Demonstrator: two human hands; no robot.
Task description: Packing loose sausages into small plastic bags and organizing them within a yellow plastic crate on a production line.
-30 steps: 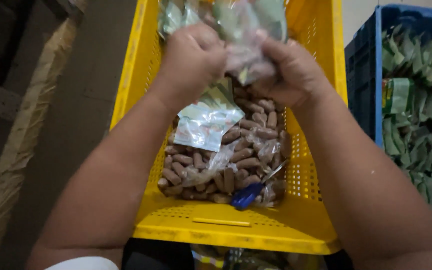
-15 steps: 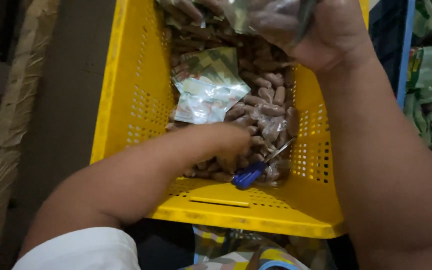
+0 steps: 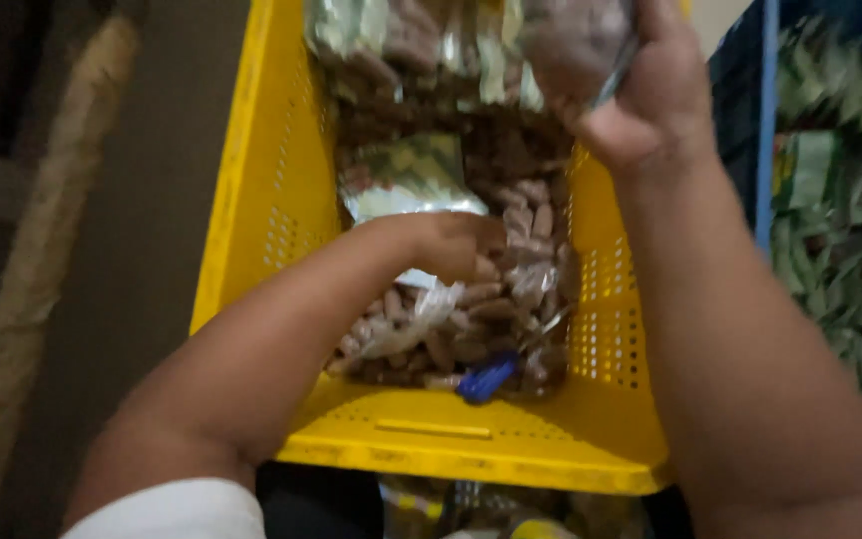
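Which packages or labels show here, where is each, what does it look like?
Clear plastic bag of brown oblong pieces: top centre, held up by the right hand.
Clear packets of the same brown pieces: piled in the yellow perforated crate, under the left hand.
Green-and-white flat pouch: on that pile.
Green packets: blue crate, right edge, blurred.

A single head-worn camera looks steeply down from just above the person's arms, close in, onto a yellow perforated crate (image 3: 281, 180) filling the middle of the frame (its far end is cut off at the top). A blue crate (image 3: 765, 150) edges in at right.
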